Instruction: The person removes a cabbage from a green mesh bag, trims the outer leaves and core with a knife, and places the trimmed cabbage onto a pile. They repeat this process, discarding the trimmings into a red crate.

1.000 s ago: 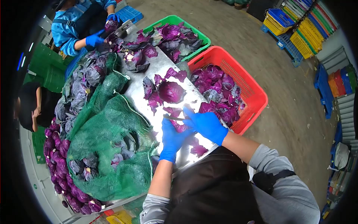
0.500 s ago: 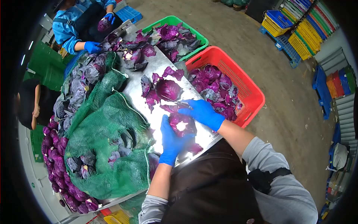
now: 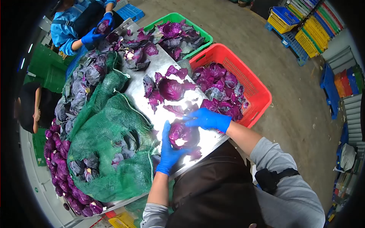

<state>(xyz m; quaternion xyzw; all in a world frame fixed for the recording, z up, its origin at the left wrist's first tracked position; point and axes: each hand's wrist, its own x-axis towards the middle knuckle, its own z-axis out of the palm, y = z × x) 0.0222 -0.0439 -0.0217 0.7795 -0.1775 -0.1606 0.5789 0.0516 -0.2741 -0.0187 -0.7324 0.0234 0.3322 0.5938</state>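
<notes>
A red cabbage head (image 3: 180, 133) with a pale cut stem sits on the metal table, tilted towards me. My left hand (image 3: 170, 150), in a blue glove, grips it from the left side and below. Just above the cabbage, my right hand (image 3: 208, 119), also gloved in blue, is closed round a small knife (image 3: 186, 118), whose blade is blurred by motion. Loose purple leaves (image 3: 171, 89) lie beyond my hands on the metal table (image 3: 146, 68).
A red crate (image 3: 259, 99) of cabbage leaves stands right of the table, with a green crate (image 3: 208, 38) behind it. Green netting (image 3: 110, 152) covers cabbages at left, beside a pile of purple heads (image 3: 61, 163). A co-worker (image 3: 72, 24) in blue holds a cabbage.
The cabbage has turned and shifted slightly left in my left hand, its stem now facing lower. My right hand has moved slightly down and right. The co-worker's hands have come together on a cabbage.
</notes>
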